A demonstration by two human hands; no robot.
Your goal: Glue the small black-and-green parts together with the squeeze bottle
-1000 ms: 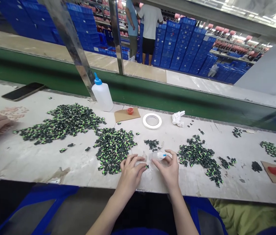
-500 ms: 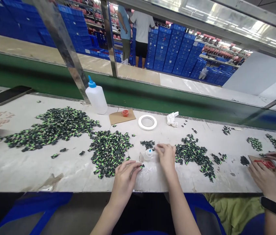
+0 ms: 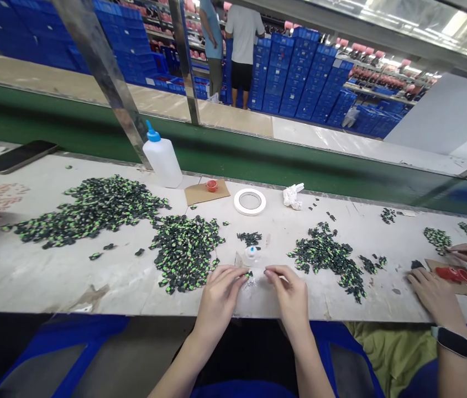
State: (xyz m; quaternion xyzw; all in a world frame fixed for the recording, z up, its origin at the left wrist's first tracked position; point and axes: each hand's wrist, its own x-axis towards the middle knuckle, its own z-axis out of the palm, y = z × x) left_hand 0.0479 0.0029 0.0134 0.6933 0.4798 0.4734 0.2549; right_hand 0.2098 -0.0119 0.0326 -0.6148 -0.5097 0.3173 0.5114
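My left hand (image 3: 221,292) pinches a small black and green piece (image 3: 249,274) at its fingertips, low over the table. Facing it from the right is my right hand (image 3: 290,290), thumb and forefinger pressed together; whatever it may hold is too small to make out. Just beyond the fingertips stands a small clear bottle with a blue tip (image 3: 252,252). A little heap of dark bits (image 3: 250,239) lies behind that bottle. One pile of black and green pieces (image 3: 185,251) spreads left of my hands, and another pile (image 3: 326,254) lies to the right.
Along the back are a white bottle (image 3: 163,161), a red cup (image 3: 211,186) on cardboard, a tape roll (image 3: 250,202) and crumpled tissue (image 3: 293,196). A larger pile (image 3: 92,210) and a phone (image 3: 17,156) lie left. Other people's hands work at both ends.
My right hand has drawn back from beside the small bottle toward the front edge. My left hand has shifted slightly right, still with the small piece. The view has moved a little.
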